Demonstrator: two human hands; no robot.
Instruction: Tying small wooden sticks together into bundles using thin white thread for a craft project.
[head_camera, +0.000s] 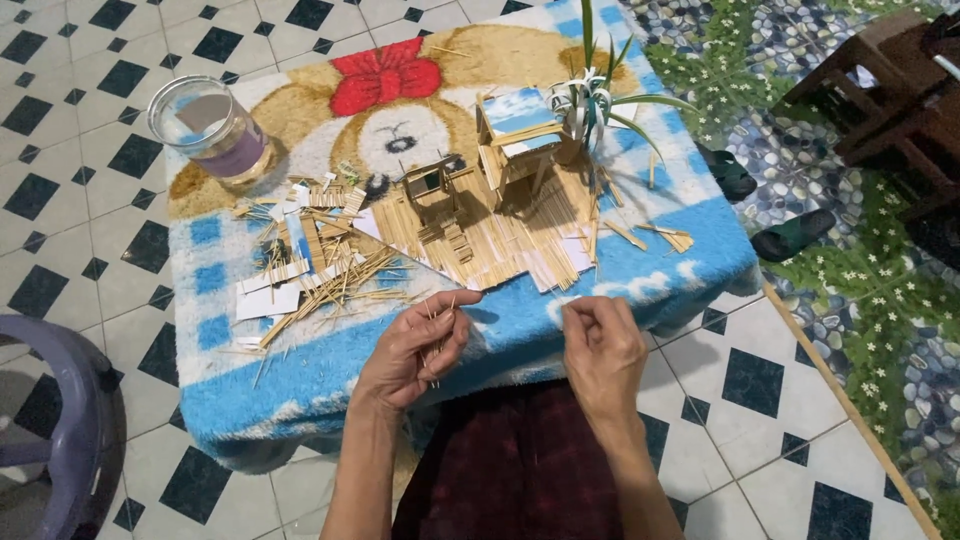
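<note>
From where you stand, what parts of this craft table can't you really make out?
- Head view: the right hand is curled; whether its fingers pinch anything cannot be told.
- The thin sticks in the left hand are too fine to count.
- The far side of the little stick house is hidden by its own walls.
- The dark wooden stool is cut off by the right edge.
- The purple plastic chair is cut off by the left edge.

view: single head-worn camera | position: above the seated person's lap, at 6 o'clock of the low table draped in a blue-and-white towel with a dog print (640, 250) | facing: steeply down and forward toward 12 o'clock | range: close, both hands fill the lower centre | shared coverage: none, one view only
</note>
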